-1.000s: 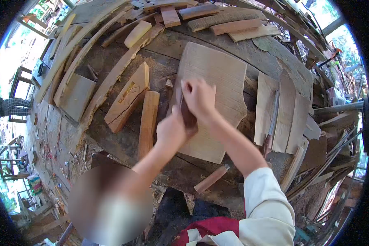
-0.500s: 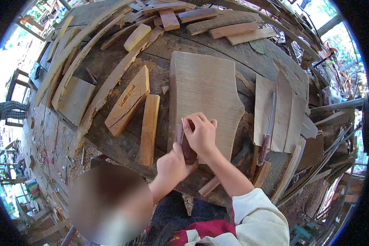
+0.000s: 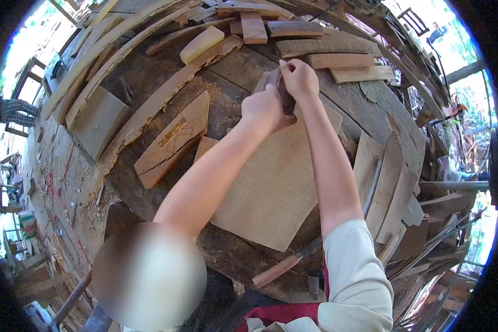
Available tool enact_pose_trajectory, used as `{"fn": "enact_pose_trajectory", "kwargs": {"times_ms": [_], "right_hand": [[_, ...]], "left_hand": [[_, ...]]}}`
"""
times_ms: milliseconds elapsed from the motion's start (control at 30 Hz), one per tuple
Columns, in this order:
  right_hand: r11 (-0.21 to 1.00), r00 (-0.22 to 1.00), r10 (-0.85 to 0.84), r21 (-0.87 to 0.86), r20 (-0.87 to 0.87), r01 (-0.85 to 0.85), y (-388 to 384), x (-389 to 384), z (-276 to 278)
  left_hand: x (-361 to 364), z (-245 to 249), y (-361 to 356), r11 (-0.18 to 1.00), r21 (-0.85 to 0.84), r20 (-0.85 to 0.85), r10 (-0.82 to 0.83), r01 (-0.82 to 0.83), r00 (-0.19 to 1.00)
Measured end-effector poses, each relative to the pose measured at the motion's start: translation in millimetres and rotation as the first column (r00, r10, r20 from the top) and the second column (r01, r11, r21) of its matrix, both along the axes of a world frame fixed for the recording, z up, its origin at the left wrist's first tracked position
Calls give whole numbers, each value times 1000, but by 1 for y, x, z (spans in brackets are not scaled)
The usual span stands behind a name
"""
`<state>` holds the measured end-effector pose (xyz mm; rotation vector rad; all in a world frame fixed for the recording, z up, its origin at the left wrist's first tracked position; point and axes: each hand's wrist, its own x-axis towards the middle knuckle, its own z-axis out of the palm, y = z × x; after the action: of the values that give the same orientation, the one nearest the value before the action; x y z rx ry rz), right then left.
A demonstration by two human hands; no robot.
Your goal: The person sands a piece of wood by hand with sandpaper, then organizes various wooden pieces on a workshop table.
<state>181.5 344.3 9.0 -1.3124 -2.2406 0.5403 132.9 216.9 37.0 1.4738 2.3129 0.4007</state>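
Observation:
A wide, pale wooden board [image 3: 274, 188] with fine grain lines lies flat on the workbench in front of me. At its far end, both hands grip a dark brown block [image 3: 286, 98], which rests against the board. My left hand [image 3: 263, 108] is closed round the block's near left side, its thumb pointing forward. Closed on the far end is my right hand [image 3: 300, 80], its fingers curled over the top. Most of the block is covered by the fingers, so its exact kind cannot be made out. The forearms hide parts of the board's side edges.
Left of the board lies a cracked wooden piece [image 3: 174, 138], with a long rough-edged strip [image 3: 149, 105] beyond. Thin wooden slats [image 3: 390, 182] and a blade [image 3: 374, 185] are on the right. A wooden-handled tool [image 3: 276, 270] sits at the near edge; several offcuts [image 3: 326, 47] line the back.
Both hands have slid the dark block forward from the board's near left part to its far end, stretching the arms out. The board appears turned and nearer in view, and the camera view has shifted.

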Motion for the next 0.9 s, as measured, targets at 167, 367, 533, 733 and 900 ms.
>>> {"fn": "enact_pose_trajectory", "kwargs": {"times_ms": [167,367,533,733,900], "right_hand": [[992,997,-2,126,-81,12,-30,15,-8],[997,980,-4,69,-198,18,-151,65,-8],[995,969,-67,-94,-237,46,-255,104,-4],[994,971,-102,-58,-218,92,-303,126,5],[998,980,-32,-61,-197,20,-267,122,0]], "left_hand": [[11,1,-25,999,-40,41,23,-21,999],[47,4,-137,998,-34,102,-57,61,993],[84,-1,-233,973,-181,92,-130,145,987],[101,-3,-280,964,-159,56,-206,213,977],[97,1,-249,964,-146,49,-217,222,975]]}}
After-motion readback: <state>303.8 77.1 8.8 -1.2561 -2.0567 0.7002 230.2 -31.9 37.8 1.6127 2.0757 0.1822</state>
